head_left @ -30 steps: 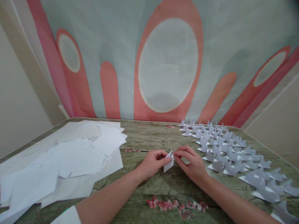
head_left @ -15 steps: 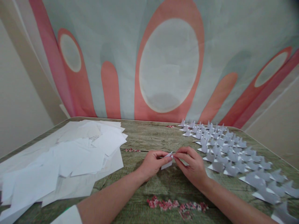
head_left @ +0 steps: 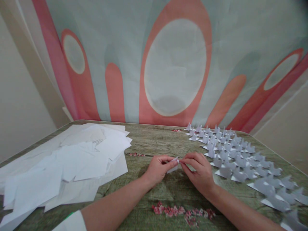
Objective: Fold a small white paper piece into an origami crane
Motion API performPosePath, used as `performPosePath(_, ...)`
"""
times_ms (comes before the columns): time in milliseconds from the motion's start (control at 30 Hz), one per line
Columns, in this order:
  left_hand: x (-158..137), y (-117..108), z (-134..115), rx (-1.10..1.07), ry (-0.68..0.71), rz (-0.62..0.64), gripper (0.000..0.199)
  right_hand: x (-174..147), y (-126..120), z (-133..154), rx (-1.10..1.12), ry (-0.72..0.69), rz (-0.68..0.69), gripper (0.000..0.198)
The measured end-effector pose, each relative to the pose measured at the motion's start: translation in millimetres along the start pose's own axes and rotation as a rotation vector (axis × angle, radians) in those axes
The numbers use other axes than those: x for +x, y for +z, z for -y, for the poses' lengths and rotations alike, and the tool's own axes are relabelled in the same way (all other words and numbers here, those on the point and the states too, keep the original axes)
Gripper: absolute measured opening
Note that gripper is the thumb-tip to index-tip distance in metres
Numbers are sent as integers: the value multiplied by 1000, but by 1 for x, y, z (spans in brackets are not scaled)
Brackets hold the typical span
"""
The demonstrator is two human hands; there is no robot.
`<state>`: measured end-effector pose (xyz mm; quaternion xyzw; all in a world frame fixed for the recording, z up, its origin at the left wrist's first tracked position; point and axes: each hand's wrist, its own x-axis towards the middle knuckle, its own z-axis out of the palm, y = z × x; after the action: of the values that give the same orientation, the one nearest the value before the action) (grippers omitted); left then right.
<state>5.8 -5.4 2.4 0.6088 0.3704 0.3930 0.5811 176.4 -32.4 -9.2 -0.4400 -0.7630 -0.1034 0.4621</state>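
Between my hands, just above the table, is a small folded piece of white paper (head_left: 172, 169). My left hand (head_left: 159, 167) pinches it between thumb and fingers from the left. From the right, the thumb and fingertips of my right hand (head_left: 196, 167) are closed on a narrow tip of the same paper. Fingers hide part of the folds, so its full shape cannot be made out.
A spread pile of white paper sheets (head_left: 89, 160) covers the table's left side. Rows of folded white paper birds (head_left: 225, 171) stand along the right. The wood-patterned table (head_left: 149, 141) has printed pink flowers and meets a patterned cloth backdrop (head_left: 130, 96).
The folded paper has tilted slightly between my fingers, showing less of its lower face. Both hands keep nearly the same place and grip; the whole view shifts very slightly.
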Motion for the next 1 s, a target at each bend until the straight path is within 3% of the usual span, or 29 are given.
performPosePath(1000,2,0,7,50,39,-22,26,2,-2,3,-66,-27,-11,6)
